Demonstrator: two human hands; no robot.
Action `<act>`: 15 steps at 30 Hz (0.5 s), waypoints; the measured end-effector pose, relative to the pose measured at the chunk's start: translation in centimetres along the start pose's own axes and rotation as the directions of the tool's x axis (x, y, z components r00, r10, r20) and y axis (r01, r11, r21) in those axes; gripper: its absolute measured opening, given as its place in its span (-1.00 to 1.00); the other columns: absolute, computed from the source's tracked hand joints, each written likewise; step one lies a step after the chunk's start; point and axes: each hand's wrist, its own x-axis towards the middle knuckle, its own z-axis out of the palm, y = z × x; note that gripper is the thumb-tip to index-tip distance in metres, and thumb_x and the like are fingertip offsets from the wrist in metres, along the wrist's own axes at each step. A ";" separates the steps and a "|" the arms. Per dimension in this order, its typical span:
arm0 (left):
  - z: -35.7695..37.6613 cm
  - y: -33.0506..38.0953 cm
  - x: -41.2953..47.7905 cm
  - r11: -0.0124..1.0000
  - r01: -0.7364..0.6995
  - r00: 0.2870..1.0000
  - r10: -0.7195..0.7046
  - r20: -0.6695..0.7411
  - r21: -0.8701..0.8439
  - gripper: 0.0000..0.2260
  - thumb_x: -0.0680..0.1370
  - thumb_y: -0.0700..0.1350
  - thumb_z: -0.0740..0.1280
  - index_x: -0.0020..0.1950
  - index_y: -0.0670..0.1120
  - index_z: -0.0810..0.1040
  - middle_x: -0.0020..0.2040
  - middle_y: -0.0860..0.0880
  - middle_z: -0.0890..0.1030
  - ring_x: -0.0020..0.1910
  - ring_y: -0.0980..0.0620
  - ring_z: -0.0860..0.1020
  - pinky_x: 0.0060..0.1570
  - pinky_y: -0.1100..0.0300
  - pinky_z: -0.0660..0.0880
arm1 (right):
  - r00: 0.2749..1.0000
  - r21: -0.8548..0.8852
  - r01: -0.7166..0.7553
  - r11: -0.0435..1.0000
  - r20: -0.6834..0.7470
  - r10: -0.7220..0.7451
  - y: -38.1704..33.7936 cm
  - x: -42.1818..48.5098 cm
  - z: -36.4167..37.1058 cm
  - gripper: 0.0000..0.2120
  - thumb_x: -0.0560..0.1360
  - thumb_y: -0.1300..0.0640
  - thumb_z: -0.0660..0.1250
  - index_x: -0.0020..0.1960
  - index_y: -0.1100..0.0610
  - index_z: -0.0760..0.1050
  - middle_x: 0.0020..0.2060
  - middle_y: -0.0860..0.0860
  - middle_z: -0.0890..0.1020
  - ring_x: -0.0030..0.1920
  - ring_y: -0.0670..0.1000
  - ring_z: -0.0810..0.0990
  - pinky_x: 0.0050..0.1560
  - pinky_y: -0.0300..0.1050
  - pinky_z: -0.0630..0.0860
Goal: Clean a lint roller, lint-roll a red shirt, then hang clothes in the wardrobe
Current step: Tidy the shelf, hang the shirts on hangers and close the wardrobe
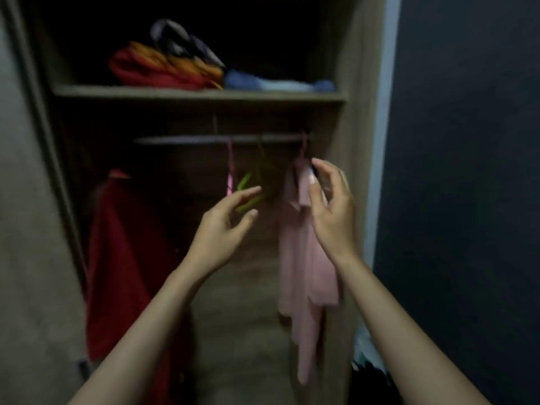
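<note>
A pink shirt [295,258] hangs on a pink hanger from the wardrobe rail [204,139] at the right end. My right hand [330,209] is just beside its collar, fingers spread, thumb touching or nearly touching the fabric. My left hand [225,226] is open in front of an empty green hanger [245,188] and a pink hanger [230,173] on the rail, holding nothing. The red shirt [117,258] hangs at the left of the wardrobe. The picture is blurred.
The shelf [198,93] above the rail carries folded red and orange clothes [157,68] and blue clothes [277,84]. The wardrobe's side panel [356,112] stands at the right, with a dark wall [467,171] beyond it. Some items lie low at the right.
</note>
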 end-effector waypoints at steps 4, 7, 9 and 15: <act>-4.9 -1.0 5.7 0.992 -0.104 0.982 0.113 -0.148 0.070 -0.67 0.56 -0.19 0.34 0.32 -0.01 0.51 0.22 0.12 0.59 0.24 0.28 0.50 0.24 0.39 0.36 | 0.986 0.097 0.168 0.981 -0.027 -0.166 -0.5 7.2 6.4 -0.70 0.57 0.08 0.22 0.26 0.13 0.48 0.18 -0.03 0.53 0.24 -0.05 0.50 0.24 0.12 0.45; -7.7 -1.3 10.0 0.971 -0.152 0.955 0.192 -0.227 0.184 -0.66 0.57 -0.19 0.33 0.35 -0.01 0.50 0.26 0.16 0.54 0.29 0.34 0.44 0.26 0.44 0.33 | 0.973 0.164 0.224 0.961 0.008 -0.229 -0.9 12.1 9.8 -0.71 0.59 0.08 0.21 0.28 0.09 0.46 0.20 -0.06 0.52 0.26 -0.10 0.46 0.28 0.06 0.43; -9.4 -1.7 12.9 0.946 -0.184 0.922 0.260 -0.287 0.265 -0.66 0.58 -0.19 0.32 0.35 -0.04 0.49 0.27 0.13 0.54 0.30 0.32 0.43 0.28 0.41 0.32 | 0.962 0.186 0.258 0.948 0.040 -0.270 -1.0 15.2 12.0 -0.71 0.59 0.09 0.21 0.30 0.08 0.44 0.21 -0.08 0.49 0.26 -0.13 0.43 0.30 -0.01 0.41; -14.4 -2.8 22.1 0.910 -0.072 0.835 0.278 -0.475 0.408 -0.68 0.60 -0.10 0.27 0.37 -0.05 0.46 0.26 0.01 0.55 0.24 0.13 0.49 0.26 0.22 0.42 | 0.945 0.079 0.252 0.964 0.196 -0.263 -0.4 24.4 18.4 -0.60 0.62 -0.06 0.10 0.39 0.06 0.35 0.32 0.02 0.45 0.34 0.02 0.40 0.33 0.16 0.35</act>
